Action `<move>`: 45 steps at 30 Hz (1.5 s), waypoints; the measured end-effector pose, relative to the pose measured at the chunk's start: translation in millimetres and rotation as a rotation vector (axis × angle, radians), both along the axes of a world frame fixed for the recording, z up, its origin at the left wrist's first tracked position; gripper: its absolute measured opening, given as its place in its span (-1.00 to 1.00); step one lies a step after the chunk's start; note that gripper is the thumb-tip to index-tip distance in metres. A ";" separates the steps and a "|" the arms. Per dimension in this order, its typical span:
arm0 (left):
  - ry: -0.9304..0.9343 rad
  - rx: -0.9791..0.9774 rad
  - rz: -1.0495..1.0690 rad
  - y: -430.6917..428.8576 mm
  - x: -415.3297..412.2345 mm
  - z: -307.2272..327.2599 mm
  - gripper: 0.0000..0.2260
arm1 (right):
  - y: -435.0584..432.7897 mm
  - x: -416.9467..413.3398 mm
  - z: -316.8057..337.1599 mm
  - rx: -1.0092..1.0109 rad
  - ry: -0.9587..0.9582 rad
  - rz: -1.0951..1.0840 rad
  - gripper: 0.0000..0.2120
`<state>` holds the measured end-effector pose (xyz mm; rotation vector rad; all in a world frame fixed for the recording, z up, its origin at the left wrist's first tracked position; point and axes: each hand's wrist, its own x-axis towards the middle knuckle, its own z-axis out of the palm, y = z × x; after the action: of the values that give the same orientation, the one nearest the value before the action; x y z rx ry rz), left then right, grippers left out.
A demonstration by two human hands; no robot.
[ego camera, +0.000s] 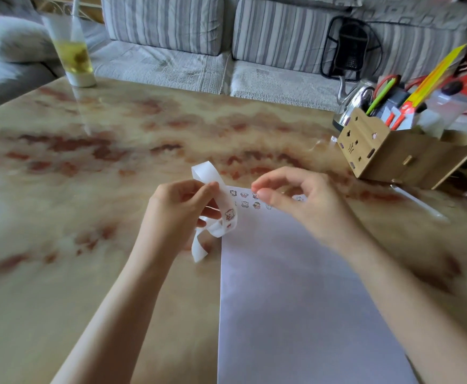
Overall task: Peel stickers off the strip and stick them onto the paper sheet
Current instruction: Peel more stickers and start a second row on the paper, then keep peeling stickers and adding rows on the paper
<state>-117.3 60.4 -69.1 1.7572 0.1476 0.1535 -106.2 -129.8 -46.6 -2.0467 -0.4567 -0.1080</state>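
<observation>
A cup point(71, 51) of yellow drink stands far left on the marbled worktop point(88, 189). The left hand point(182, 214) pinches the curling sticker strip point(218, 206) in its grip at the paper sheet's point(282, 286) left edge. Stickers point(244, 199) line the sheet's top. The right hand point(304, 200) hovers over them, thumb and forefinger nearly meeting; whether that grip holds anything I cannot tell.

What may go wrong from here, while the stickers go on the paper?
The sticker strip curls loosely from the left hand; its free end may catch on the paper sheet. The right hand hides part of the stickers already placed, so the next may overlap them.
</observation>
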 end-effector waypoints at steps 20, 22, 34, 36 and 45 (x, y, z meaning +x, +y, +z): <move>0.032 -0.094 -0.084 9.0 -5.9 6.8 -0.91 | 47.1 2.9 -22.3 0.255 0.025 0.000 -0.91; 0.029 -0.097 -0.077 10.3 -5.9 6.7 -0.91 | 48.6 3.1 -23.2 0.238 0.002 -0.001 -0.91; 0.021 -0.089 -0.037 18.1 -4.4 3.6 -0.88 | 57.8 6.6 -27.2 0.186 -0.012 -0.014 -0.90; 0.024 -0.084 -0.035 18.6 -4.3 3.1 -0.88 | 59.0 6.7 -26.9 0.158 0.020 -0.026 -0.90; 0.041 -0.032 0.019 18.9 -3.5 -0.3 -0.86 | 52.4 2.2 -24.5 0.115 0.009 -0.006 -0.85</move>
<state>-120.8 79.3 -69.4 1.7276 0.1956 0.1288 -104.0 -77.4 -71.1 -1.9347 -0.4295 -0.1259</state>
